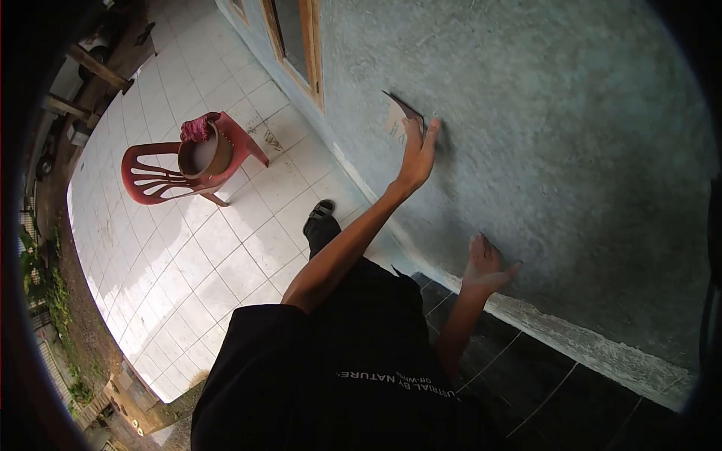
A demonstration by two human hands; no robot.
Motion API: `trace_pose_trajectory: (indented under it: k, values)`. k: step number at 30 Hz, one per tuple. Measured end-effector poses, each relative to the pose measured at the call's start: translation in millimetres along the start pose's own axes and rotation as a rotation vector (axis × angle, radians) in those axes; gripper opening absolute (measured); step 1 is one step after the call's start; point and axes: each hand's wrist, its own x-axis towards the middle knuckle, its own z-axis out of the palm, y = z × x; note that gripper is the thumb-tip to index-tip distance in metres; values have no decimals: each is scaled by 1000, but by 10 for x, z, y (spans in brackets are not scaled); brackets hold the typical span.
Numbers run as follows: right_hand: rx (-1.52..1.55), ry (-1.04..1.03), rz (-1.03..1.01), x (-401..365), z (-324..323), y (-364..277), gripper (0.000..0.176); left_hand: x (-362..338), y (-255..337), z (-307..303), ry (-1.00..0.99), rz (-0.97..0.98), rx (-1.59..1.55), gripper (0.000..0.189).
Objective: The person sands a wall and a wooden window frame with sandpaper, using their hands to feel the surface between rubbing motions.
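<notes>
My left hand (420, 154) is raised to the grey plastered wall (571, 150). Its fingers grip a folded sheet of sandpaper (395, 120), with a light printed backing and a dark edge standing off the wall. Lower down and to the right, my right hand (483, 269) rests against the wall near its base with fingers and thumb spread, holding nothing.
A red plastic chair (154, 174) on the white tiled floor (259, 244) carries a bucket (219, 154) with a pink cloth (195, 129) over its rim. A wood-framed window (312, 60) is set in the wall. Dark tiles (545, 383) lie along the wall's base.
</notes>
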Motion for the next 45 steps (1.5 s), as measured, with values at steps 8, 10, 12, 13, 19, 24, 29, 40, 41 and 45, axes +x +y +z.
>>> trace_pose_trajectory:
  k: [8,10,12,13,19,24,29,40,41,45]
  values:
    - [-209,-27,31,-125,273,60,124,-430,-95,330,-27,12,195,80]
    - [-197,-33,16,-112,230,58,123,-280,-43,181,20,-64,138,83]
    - [-181,-40,5,-92,177,68,123,-149,-20,67,88,-174,-29,89]
    - [-198,-39,5,-86,145,70,124,-138,-53,77,80,-171,-30,89]
    - [-261,-25,1,-78,176,79,123,-357,-52,272,8,-88,201,84]
    - [-283,-21,18,-77,135,25,122,-128,115,132,139,-177,-53,90]
    - [-285,-18,25,-93,168,43,120,-206,3,191,96,-79,121,84]
    - [-303,-5,3,-109,197,53,118,-277,-62,211,74,-21,185,85]
    - [-310,0,-1,-119,187,51,117,-401,-10,275,49,-58,200,85]
    - [-318,-3,0,-103,178,45,116,-258,-108,168,86,-71,168,86]
